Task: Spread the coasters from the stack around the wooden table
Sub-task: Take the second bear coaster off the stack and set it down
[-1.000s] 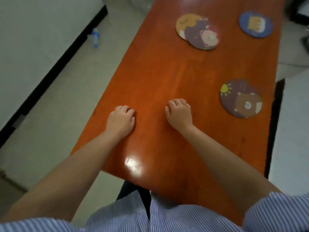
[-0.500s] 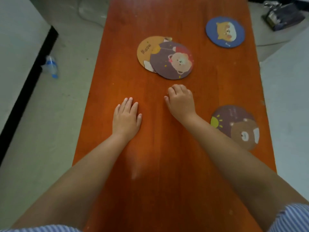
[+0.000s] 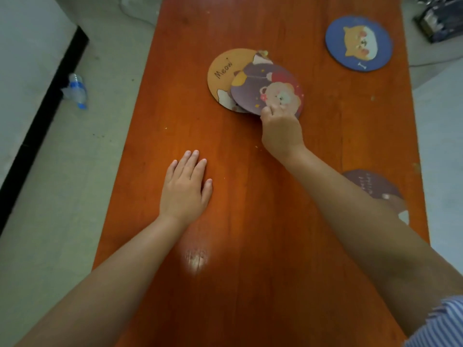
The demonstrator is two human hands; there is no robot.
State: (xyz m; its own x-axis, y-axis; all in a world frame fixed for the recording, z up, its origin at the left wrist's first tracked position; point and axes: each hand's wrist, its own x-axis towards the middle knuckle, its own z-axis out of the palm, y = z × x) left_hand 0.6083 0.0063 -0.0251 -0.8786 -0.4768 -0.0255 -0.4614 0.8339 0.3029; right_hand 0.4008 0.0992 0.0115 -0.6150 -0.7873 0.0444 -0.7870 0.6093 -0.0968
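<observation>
Two coasters overlap in the middle of the wooden table (image 3: 250,221): a purple bear coaster (image 3: 260,86) lies on top of an orange "Meow" coaster (image 3: 225,71). My right hand (image 3: 280,128) pinches the near edge of the purple coaster, fingers curled on it. My left hand (image 3: 186,186) lies flat on the table, fingers together, holding nothing. A blue dog coaster (image 3: 358,43) sits alone at the far right. A dark brown bear coaster (image 3: 373,186) lies near the right edge, partly hidden by my right forearm.
The table is long and narrow, with pale floor on both sides. A plastic water bottle (image 3: 75,91) lies on the floor at the left by a black skirting strip. A dark bag (image 3: 441,18) sits on the floor at the far right.
My right hand has reached forward from the bare table and closed on the near edge of the purple coaster. My left hand flattened out. The view moved forward along the table.
</observation>
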